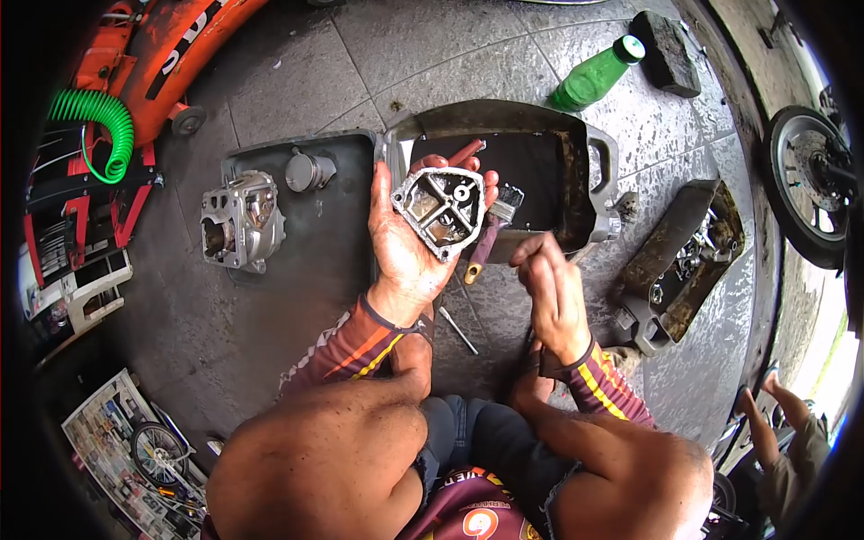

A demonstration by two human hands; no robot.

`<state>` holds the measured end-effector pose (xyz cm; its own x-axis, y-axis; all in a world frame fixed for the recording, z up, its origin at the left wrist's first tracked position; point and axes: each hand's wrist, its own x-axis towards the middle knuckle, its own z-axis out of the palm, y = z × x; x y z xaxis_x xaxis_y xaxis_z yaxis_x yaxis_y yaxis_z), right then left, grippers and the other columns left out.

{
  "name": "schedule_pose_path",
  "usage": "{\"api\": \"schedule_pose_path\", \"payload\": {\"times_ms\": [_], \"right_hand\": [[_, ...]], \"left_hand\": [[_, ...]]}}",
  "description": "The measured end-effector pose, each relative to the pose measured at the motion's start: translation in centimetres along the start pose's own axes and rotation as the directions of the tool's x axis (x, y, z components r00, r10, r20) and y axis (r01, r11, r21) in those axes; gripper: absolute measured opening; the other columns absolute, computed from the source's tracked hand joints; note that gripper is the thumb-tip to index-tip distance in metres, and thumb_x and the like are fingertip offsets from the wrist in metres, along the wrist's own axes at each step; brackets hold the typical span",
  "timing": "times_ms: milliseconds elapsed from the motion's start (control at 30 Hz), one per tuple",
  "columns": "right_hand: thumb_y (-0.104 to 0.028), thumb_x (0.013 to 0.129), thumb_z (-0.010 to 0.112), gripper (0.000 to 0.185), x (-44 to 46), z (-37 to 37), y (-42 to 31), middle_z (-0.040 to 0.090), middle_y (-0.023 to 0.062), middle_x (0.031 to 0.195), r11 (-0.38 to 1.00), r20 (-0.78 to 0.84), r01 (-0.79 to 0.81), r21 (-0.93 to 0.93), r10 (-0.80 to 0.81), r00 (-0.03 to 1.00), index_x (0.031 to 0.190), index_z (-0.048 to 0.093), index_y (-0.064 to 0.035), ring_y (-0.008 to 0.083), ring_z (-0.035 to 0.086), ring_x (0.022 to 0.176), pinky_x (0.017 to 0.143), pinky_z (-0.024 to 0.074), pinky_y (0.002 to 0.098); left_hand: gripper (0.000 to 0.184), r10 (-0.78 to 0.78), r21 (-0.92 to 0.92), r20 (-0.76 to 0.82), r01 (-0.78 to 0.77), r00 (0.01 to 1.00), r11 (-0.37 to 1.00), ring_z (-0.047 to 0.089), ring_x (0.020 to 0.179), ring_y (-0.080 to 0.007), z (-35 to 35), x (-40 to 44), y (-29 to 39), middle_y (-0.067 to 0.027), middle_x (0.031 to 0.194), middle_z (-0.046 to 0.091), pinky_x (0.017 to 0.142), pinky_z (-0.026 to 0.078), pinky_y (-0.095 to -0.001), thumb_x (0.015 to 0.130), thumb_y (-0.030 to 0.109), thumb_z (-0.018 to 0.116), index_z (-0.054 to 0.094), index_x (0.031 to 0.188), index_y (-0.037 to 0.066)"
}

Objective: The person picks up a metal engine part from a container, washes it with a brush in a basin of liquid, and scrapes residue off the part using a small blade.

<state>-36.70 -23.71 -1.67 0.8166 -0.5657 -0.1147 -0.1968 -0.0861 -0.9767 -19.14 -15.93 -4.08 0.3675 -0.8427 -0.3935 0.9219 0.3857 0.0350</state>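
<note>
A metal cover (441,212) with cross-shaped ribs and a greasy rim lies in my left hand (402,247), palm up, its fingers curled round the far edge. To its right, my right hand (552,292) is raised with its fingers bent together; whether they pinch anything is hidden. Between the hands is a brush (486,243) with a dark red handle, its bristles by the edge of a dark open container (486,112). A silver engine part (243,223) and a piston (309,170) rest on a grey tray (342,148) at the left.
A metal rod (459,331) lies on the floor below the hands. A green bottle (598,74) stands behind the container. On the right are a bin with small metal parts (679,265) and a wheel (810,184). Another person's legs (778,418) show at the lower right.
</note>
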Motion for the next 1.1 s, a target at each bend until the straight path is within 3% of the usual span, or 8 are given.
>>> {"api": "schedule_pose_path", "payload": {"times_ms": [133, 200, 333, 733, 800, 933, 1033, 1100], "right_hand": [[-0.011, 0.099, 0.056, 0.011, 0.8, 0.7, -0.3, 0.063, 0.0180, 0.079, 0.985, -0.171, -0.049, -0.167, 0.020, 0.985, 0.100, 0.054, -0.0012, 0.0351, 0.066, 0.069, 0.062, 0.0492, 0.0395], [-0.010, 0.098, 0.057, 0.008, 0.8, 1.3, -0.7, 0.064, 0.0176, 0.076, 0.983, -0.079, -0.161, -0.093, 0.154, 0.985, 0.101, 0.055, -0.0029, 0.0379, 0.067, 0.068, 0.059, 0.0494, 0.0416], [-0.012, 0.099, 0.056, 0.009, 0.1, 2.9, -0.9, 0.065, 0.0193, 0.076, 0.991, 0.011, -0.035, -0.128, 0.037, 0.999, 0.104, 0.055, -0.0042, 0.0412, 0.068, 0.072, 0.059, 0.0517, 0.0449], [-0.013, 0.099, 0.057, 0.011, -0.1, 3.6, -0.5, 0.065, 0.0199, 0.074, 0.990, -0.020, -0.014, -0.142, 0.012, 1.000, 0.103, 0.052, -0.0032, 0.0430, 0.067, 0.070, 0.057, 0.0513, 0.0465], [-0.011, 0.098, 0.057, 0.012, 0.6, 2.8, -0.6, 0.064, 0.0211, 0.073, 0.987, -0.090, -0.118, -0.109, 0.109, 0.990, 0.105, 0.053, -0.0033, 0.0445, 0.066, 0.070, 0.058, 0.0514, 0.0490], [-0.012, 0.099, 0.056, 0.010, 0.0, 3.8, -0.5, 0.065, 0.0199, 0.072, 0.984, -0.039, 0.073, -0.161, -0.080, 0.996, 0.103, 0.053, -0.0032, 0.0426, 0.066, 0.067, 0.056, 0.0509, 0.0472], [-0.013, 0.097, 0.059, 0.014, 0.8, 2.4, -0.9, 0.066, 0.0206, 0.073, 0.988, -0.096, -0.128, -0.082, 0.119, 0.988, 0.105, 0.054, -0.0031, 0.0420, 0.067, 0.066, 0.055, 0.0513, 0.0470], [-0.014, 0.098, 0.059, 0.014, 0.2, 3.2, -0.7, 0.066, 0.0201, 0.073, 0.988, -0.052, -0.035, -0.151, 0.027, 0.998, 0.104, 0.053, -0.0031, 0.0412, 0.067, 0.067, 0.055, 0.0515, 0.0460]], "left_hand": [[0.061, 0.023, 0.108, 0.083, -0.032, 0.996, 0.994, 0.054, 0.121, -0.0491, 0.5, -0.3, -0.5, -0.0275, 0.124, 0.059, 0.105, 0.045, -0.0594, 0.102, 0.055, 0.037, 0.063, 0.113, 0.002], [0.060, 0.085, 0.173, 0.109, -0.103, 0.990, 0.979, 0.057, 0.117, -0.0474, 0.6, -0.4, -0.7, -0.0252, 0.121, 0.062, 0.103, 0.047, -0.0590, 0.102, 0.055, 0.036, 0.062, 0.115, 0.003], [0.052, 0.183, 0.281, 0.087, -0.200, 0.979, 0.939, 0.060, 0.113, -0.0452, 1.1, -0.5, -1.1, -0.0220, 0.117, 0.064, 0.098, 0.050, -0.0564, 0.103, 0.048, 0.034, 0.061, 0.112, 0.004], [0.047, 0.230, 0.294, 0.092, -0.247, 0.969, 0.923, 0.061, 0.112, -0.0451, 0.4, -0.3, -1.4, -0.0204, 0.115, 0.065, 0.097, 0.050, -0.0558, 0.103, 0.041, 0.034, 0.061, 0.111, 0.005], [0.047, 0.233, 0.268, 0.084, -0.247, 0.969, 0.931, 0.061, 0.112, -0.0450, 0.4, -0.3, -1.5, -0.0204, 0.115, 0.064, 0.097, 0.050, -0.0558, 0.103, 0.042, 0.033, 0.061, 0.111, 0.004], [0.048, 0.250, 0.283, 0.083, -0.263, 0.965, 0.922, 0.060, 0.112, -0.0447, 0.6, -0.5, -1.6, -0.0202, 0.115, 0.064, 0.097, 0.050, -0.0558, 0.103, 0.042, 0.033, 0.061, 0.112, 0.005], [0.048, 0.255, 0.277, 0.088, -0.270, 0.963, 0.922, 0.062, 0.110, -0.0421, 1.1, -0.5, -1.9, -0.0200, 0.115, 0.064, 0.094, 0.053, -0.0537, 0.103, 0.044, 0.033, 0.059, 0.110, 0.004], [0.048, 0.271, 0.322, 0.069, -0.279, 0.960, 0.905, 0.064, 0.107, -0.0396, 1.6, -0.5, -1.9, -0.0197, 0.114, 0.063, 0.091, 0.055, -0.0517, 0.103, 0.044, 0.032, 0.057, 0.108, 0.004]]}}
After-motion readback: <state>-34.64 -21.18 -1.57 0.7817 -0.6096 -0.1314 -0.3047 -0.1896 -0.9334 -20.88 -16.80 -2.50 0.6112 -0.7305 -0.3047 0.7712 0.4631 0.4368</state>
